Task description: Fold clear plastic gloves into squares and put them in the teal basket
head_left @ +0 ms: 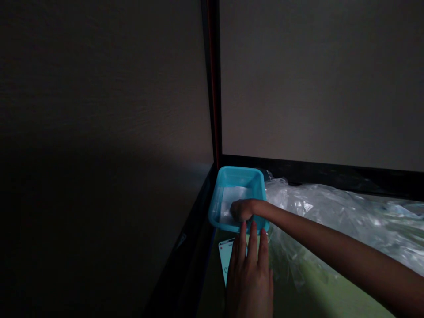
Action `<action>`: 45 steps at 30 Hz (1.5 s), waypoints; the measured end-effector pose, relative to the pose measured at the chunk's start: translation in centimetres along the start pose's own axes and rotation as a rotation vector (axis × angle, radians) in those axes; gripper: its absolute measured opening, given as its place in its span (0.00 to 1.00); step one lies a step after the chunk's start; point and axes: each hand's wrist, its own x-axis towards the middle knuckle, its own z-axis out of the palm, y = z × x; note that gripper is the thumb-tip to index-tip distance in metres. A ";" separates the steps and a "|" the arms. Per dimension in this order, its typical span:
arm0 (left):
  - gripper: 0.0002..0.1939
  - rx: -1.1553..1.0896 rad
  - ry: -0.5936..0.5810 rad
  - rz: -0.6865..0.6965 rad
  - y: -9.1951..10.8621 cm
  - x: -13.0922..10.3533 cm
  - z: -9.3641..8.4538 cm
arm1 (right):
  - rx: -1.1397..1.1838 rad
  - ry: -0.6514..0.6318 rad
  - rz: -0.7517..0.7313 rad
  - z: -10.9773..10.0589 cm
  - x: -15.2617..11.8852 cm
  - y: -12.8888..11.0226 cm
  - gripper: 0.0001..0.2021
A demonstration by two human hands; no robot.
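Note:
A blue plastic basket (257, 177) stands in the corner, with a whitish, see-through sheet or bag (228, 196) lying on its bottom. My right hand (242, 210) reaches down into it from the right. Its fingers are curled downward over the whitish sheet, and what they hold, if anything, is hidden. In front of the basket my left hand (250, 278) is open, palm down, fingers stretched toward the near rim. Partly under the left hand lies a pale card or phone-like flat thing (225, 256) with dark digits on it.
Crumpled clear plastic film (318, 207) spreads to the right of the basket over a green surface (321, 287). A dark panel (115, 132) rises on the left and a grey panel (318, 84) at the back, with black frame edges meeting at the corner.

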 end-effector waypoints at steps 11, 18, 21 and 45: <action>0.35 -0.065 -0.114 0.058 -0.6 0.8 -1.6 | 0.179 0.276 0.081 -2.5 -5.8 -0.5 0.14; 0.35 -0.112 -0.011 0.083 -0.8 1.2 -1.2 | 0.213 0.720 0.149 -0.2 -14.4 2.5 0.08; 0.33 -0.111 0.053 0.090 -1.2 1.3 -0.9 | 0.226 0.808 0.200 3.3 -17.7 4.0 0.07; 0.14 -0.794 -0.354 0.450 9.0 -3.0 2.2 | 0.021 1.323 0.647 20.2 -24.2 6.5 0.13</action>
